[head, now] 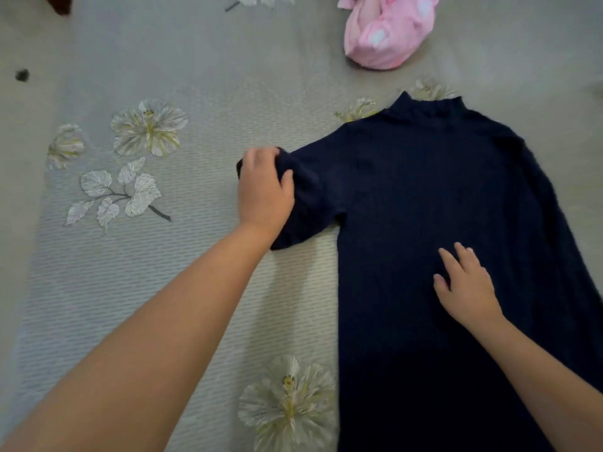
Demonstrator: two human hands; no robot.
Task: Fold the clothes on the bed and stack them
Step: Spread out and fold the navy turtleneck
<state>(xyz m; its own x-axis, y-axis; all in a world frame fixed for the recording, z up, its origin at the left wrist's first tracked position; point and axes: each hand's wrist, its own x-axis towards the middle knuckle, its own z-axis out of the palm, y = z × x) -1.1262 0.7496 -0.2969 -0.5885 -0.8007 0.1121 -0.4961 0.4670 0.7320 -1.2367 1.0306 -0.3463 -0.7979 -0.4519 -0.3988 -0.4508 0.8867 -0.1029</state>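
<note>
Fingers of the left hand (264,187) curled round the bunched end of the navy sweater's (434,223) sleeve, thumb pinching the knit. The right hand (465,287) lay flat on the sweater's body, fingers straight and spread. The sweater lay spread, collar toward the far edge of the bed (202,288), along its right side. A pink garment (388,31) sat crumpled near the far edge.
</note>
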